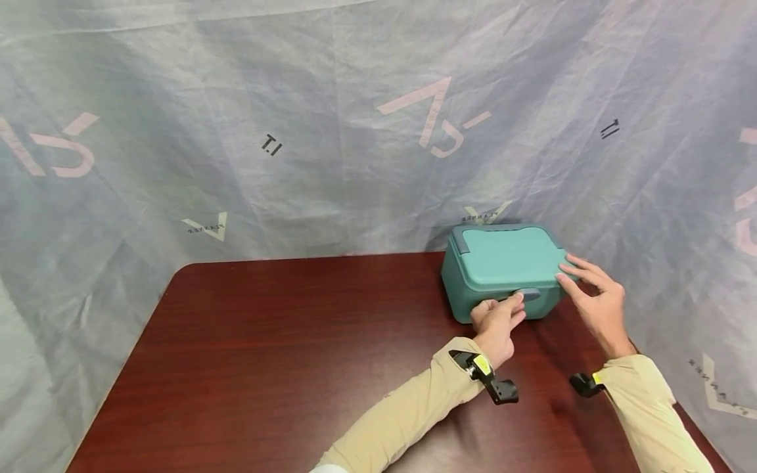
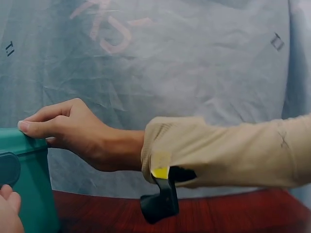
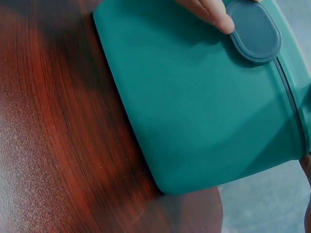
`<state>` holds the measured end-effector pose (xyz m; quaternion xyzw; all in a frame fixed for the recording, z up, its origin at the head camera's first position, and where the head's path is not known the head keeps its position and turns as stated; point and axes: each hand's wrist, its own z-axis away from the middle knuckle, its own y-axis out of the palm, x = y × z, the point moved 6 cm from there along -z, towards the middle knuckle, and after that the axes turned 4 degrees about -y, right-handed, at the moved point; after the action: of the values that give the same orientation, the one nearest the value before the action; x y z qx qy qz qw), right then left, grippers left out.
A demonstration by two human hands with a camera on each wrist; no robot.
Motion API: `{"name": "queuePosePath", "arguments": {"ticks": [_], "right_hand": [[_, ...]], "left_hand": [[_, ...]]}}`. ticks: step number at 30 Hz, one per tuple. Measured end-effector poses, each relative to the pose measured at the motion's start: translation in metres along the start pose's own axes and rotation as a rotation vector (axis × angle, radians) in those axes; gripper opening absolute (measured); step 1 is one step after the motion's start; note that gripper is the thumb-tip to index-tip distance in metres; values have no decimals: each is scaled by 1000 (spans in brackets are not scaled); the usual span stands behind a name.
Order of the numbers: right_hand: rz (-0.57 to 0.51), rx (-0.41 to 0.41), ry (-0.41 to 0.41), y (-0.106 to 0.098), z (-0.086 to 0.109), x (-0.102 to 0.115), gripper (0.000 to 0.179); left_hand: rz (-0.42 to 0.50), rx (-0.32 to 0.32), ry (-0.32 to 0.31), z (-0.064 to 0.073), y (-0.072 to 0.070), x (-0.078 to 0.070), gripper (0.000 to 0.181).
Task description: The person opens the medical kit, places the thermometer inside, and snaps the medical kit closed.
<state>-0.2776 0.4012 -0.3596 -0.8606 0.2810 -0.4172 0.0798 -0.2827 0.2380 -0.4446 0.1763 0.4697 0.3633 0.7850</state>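
Note:
A teal storage box (image 1: 511,256) with a closed lid sits at the back right of the table, against the curtain. On its front is a grey-blue oval latch (image 3: 255,31). My left hand (image 1: 497,325) is at the latch, fingertips on its lower edge and another digit partly seen at its upper side. My right hand (image 1: 600,305) holds the right front corner of the lid. In the left wrist view the right thumb rests on the lid's top edge, and the bent right-hand fingers (image 2: 51,112) reach round the side. The box's inside is hidden.
The dark red wooden table (image 1: 284,348) extends left and forward of the box. A grey printed curtain (image 1: 331,164) hangs behind it and along both sides. Black wrist mounts (image 1: 485,378) stick out from both beige sleeves.

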Motion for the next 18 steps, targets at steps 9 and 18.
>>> {"name": "queuePosePath", "arguments": {"ticks": [9,18], "right_hand": [[46,2,7,-1,-12,1,29],[33,-14,31,2,-12,-1,29]], "left_hand": [[-135,114,17,-6,6,-16,15],[-164,95,-63,-8,10,-16,8]]}}
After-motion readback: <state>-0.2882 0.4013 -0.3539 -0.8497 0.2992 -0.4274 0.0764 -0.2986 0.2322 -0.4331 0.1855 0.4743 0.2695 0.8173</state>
